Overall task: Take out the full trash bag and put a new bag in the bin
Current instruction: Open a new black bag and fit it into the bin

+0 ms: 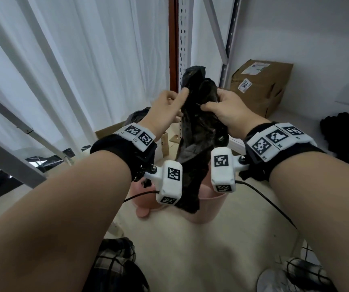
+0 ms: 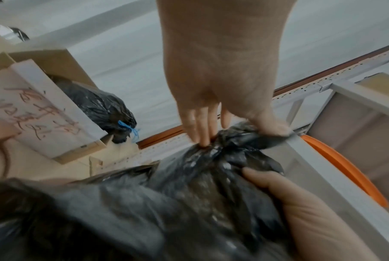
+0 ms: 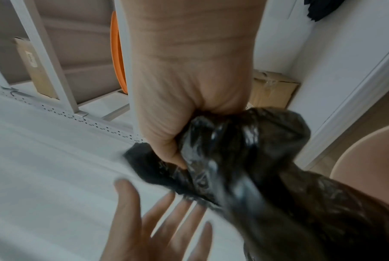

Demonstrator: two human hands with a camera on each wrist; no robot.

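Note:
A crumpled black trash bag (image 1: 198, 131) hangs between both hands above the pink bin (image 1: 209, 209). My right hand (image 1: 213, 106) grips its bunched upper part in a fist, as the right wrist view shows (image 3: 189, 141). My left hand (image 1: 175, 102) is on the bag's left side with straight fingers (image 2: 200, 134) touching the plastic (image 2: 200, 185) and the thumb lying on a fold. The bag's lower end dangles into the bin's mouth. A full black bag (image 2: 99, 106), tied with a blue tie, sits in a cardboard box at the back left.
A perforated metal shelf post (image 1: 185, 39) stands right behind the bag. White curtains hang on the left. A brown carton (image 1: 262, 85) sits at the back right, dark cloth (image 1: 342, 133) lies on the floor at the right, and an orange disc (image 2: 345, 169) leans in the shelving.

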